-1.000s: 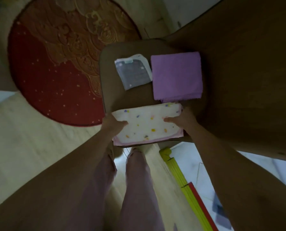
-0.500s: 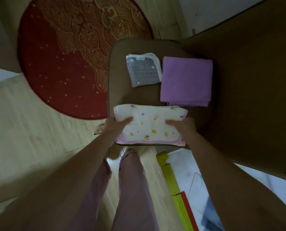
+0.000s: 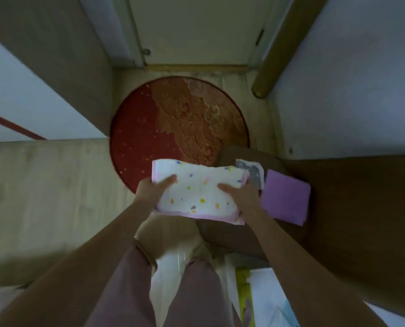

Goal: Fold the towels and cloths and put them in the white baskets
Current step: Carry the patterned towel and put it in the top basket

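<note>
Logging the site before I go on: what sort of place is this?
Probably a home, near a doorway: a closed door, a round red rug on wood-look flooring, and folded cloths on a brown stool.

No text, labels or numbers legible — none anywhere.

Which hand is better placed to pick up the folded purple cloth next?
Right, probably. The right hand holds the dotted cloth right beside the purple cloth; the left hand grips the far end.
</note>
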`<state>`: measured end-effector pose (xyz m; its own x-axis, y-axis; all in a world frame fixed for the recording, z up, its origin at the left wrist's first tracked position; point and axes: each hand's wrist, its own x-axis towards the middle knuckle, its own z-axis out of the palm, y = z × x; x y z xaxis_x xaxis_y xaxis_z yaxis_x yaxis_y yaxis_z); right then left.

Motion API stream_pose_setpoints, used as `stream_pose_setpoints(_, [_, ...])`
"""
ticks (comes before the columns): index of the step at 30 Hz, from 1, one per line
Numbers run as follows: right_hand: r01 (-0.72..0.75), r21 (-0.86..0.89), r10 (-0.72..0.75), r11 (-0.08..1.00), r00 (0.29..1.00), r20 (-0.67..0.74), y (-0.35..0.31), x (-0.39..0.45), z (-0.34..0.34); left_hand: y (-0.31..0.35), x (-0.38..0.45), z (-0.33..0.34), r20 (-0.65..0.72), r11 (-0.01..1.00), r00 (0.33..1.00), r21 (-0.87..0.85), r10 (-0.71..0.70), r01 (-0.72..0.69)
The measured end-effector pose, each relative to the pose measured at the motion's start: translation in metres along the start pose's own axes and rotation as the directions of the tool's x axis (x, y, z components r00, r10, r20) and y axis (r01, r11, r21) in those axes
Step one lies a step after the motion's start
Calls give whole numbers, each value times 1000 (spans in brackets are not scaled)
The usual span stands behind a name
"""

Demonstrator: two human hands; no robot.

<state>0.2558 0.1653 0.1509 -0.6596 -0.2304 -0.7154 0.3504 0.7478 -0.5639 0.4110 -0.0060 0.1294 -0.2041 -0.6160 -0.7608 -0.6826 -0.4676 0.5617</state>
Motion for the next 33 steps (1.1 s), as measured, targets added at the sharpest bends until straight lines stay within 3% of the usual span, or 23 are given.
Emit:
stream_pose_setpoints(3, [107, -54, -101, 993, 989, 109, -64, -36, 55, 15, -4, -82, -45, 995, 999, -102, 14, -19])
stream_pose_setpoints(5, [100, -88, -90, 991, 989, 117, -94, -54, 88, 19, -6, -122, -70, 988, 995, -130, 75, -84])
stream_pose_setpoints(13, [240, -88, -208, 967, 938, 278, -217, -148, 331, -7, 10, -385, -299, 940, 949, -283, 104, -192])
stream_pose_setpoints(19, [421, -136, -311, 897, 818, 483, -300, -211, 505, -48, 22, -553, -386, 809, 918, -566, -88, -160])
stream_pose_setpoints(24, [573, -227, -304, 788, 682, 665, -358, -254, 648, -79, 38, -666, -469, 727, 860, -660, -202, -189])
stream_pose_setpoints(28, [634, -235, -230, 736, 562, 794, -401, -293, 769, -103, 60, -763, -581, 693, 750, -681, -316, -236])
stream_pose_setpoints(33, [795, -215, -227, 567, 401, 887, -454, -357, 908, -128, 71, -881, -642, 639, 614, -719, -459, -274])
